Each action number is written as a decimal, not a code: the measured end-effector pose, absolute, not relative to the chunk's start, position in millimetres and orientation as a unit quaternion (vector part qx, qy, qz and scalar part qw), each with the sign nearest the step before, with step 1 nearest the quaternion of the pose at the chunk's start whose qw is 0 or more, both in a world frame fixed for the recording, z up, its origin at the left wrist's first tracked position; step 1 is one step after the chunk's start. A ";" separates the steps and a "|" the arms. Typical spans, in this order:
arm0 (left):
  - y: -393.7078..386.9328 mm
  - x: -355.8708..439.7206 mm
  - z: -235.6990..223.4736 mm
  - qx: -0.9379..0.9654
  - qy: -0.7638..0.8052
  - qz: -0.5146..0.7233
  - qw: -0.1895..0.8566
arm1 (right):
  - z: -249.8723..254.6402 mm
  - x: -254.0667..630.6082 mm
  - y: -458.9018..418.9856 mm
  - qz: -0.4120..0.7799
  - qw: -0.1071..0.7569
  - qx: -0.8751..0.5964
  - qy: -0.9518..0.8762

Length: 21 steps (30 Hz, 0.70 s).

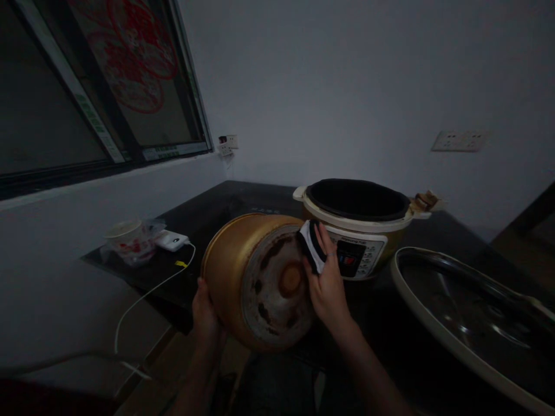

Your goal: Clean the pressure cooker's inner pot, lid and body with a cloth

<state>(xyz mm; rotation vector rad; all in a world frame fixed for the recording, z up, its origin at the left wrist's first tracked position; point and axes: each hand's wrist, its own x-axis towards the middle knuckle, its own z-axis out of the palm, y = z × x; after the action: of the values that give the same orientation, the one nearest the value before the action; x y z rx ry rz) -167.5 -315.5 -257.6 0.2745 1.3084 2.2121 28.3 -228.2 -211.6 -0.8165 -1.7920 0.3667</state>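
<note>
**Our bare forearms [368,367] frame a gold pot [228,271] tipped on its side**

Between our hands, the pot shows us its underside, a grey disc blotched with brown and black stains around a round brown middle. Our left hand [207,315] grips the pot by its left edge, the fingers partly hidden behind it. Our right hand [326,277] is closed over a black-and-white cloth [312,245], which it holds against the upper right edge of the underside.

Just beyond our right hand stands a cooker [359,226], its top open and dark inside, with a button panel on the front. A brown object [424,201] sits at its far handle; we cannot tell what it is. Right of our right hand, a large glass lid [479,320] with a pale rim leans at a slant.

Beyond our left hand, to its left, a tub [128,240] in thin plastic stands on the dark table [186,216]. Just beside it lies a small white box [172,240], and a white cable [145,294] runs down from it past a yellow tag [181,264].
</note>
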 end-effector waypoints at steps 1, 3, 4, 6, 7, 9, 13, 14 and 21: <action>-315.4 -167.5 -257.7 0.101 0.481 0.825 0.280 | -218.7 30.2 -229.5 0.188 0.554 -0.348 -0.733; -315.2 -167.1 -257.6 0.100 0.470 0.828 0.288 | -233.4 31.2 -234.5 0.260 0.579 -0.367 -0.680; -315.2 -166.4 -257.2 0.098 0.466 0.831 0.288 | -240.9 30.1 -238.5 0.291 0.589 -0.380 -0.651; -315.2 -164.4 -255.8 0.090 0.461 0.837 0.280 | -255.0 25.4 -249.9 0.339 0.604 -0.406 -0.596; -315.1 -163.1 -254.8 0.086 0.459 0.841 0.275 | -260.8 22.0 -256.8 0.358 0.609 -0.418 -0.572; -315.0 -161.0 -252.8 0.083 0.457 0.844 0.267 | -268.8 14.8 -270.7 0.373 0.616 -0.437 -0.539; -313.6 -160.5 -252.0 0.079 0.483 0.834 0.255 | -266.4 7.5 -281.5 0.346 0.628 -0.434 -0.545; -313.1 -161.1 -252.3 0.078 0.489 0.832 0.250 | -262.5 8.3 -278.6 0.337 0.624 -0.426 -0.562; -314.5 -162.5 -242.4 0.072 0.534 0.798 0.271 | -212.2 23.1 -233.1 0.226 0.552 -0.390 -0.702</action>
<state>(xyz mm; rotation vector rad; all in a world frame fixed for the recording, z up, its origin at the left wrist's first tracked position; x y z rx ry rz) -162.5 -314.5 -242.4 0.1927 1.4387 2.1487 23.1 -233.1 -212.2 -0.9227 -1.6601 0.5340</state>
